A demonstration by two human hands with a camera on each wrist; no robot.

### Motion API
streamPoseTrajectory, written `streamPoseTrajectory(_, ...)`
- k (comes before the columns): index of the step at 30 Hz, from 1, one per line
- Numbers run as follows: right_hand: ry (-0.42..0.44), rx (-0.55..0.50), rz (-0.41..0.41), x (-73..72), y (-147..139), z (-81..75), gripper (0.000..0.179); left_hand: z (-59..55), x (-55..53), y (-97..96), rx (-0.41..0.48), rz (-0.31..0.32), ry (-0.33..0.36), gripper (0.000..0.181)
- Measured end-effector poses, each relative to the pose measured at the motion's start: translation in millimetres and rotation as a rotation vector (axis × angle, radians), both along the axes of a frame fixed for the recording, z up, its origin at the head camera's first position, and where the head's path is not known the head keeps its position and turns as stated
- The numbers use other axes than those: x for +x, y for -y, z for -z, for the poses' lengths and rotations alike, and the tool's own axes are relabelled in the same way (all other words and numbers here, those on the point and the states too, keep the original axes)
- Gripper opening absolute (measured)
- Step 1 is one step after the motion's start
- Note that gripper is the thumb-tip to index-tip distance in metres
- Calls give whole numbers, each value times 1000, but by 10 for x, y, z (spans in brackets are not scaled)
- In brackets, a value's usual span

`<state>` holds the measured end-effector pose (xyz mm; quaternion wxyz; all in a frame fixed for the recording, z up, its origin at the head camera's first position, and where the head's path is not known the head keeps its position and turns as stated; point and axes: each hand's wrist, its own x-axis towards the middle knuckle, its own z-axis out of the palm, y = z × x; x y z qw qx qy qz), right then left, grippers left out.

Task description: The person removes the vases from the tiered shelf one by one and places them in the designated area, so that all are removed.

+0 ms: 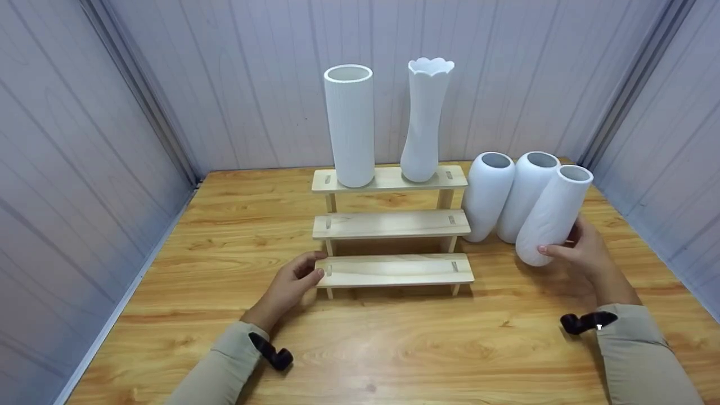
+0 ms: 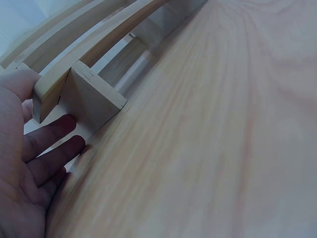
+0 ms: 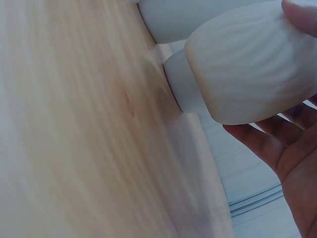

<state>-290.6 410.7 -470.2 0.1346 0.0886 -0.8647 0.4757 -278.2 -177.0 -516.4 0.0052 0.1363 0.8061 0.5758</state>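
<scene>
My right hand (image 1: pixel 588 253) grips a white textured vase (image 1: pixel 554 216) low on its body, thumb in front and fingers behind. The vase leans to the right, and in the right wrist view its base (image 3: pixel 203 89) hangs above the table. Two more white vases, one on the left (image 1: pixel 489 197) and one beside it (image 1: pixel 526 197), stand just behind it. My left hand (image 1: pixel 292 284) holds the left end of the lowest step of a three-tier wooden display stand (image 1: pixel 391 271). In the left wrist view, its fingers (image 2: pixel 54 161) spread below the board beside the stand's leg.
On the top step stand a tall ribbed cylinder vase (image 1: pixel 351 129) and a scallop-rimmed vase (image 1: pixel 426 124). The middle step (image 1: pixel 388 224) shows bare wood. Pale panelled walls (image 1: pixel 253 84) border the wooden table (image 1: pixel 394 349) at the back and sides.
</scene>
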Motion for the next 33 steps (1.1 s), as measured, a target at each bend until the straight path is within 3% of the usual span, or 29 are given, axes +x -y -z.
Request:
streamPoseTrajectory(15, 12, -25, -2, -2, -82, 83, 72, 10, 6, -1, 12, 9, -7, 34)
streamPoseTrajectory(23, 18, -30, 0, 7, -115, 117, 71, -275, 188, -52, 17, 52, 10, 34)
streamPoseTrajectory(33, 107, -8, 45, 7, -165, 123, 79, -305, 205, -58, -2, 35, 5, 33)
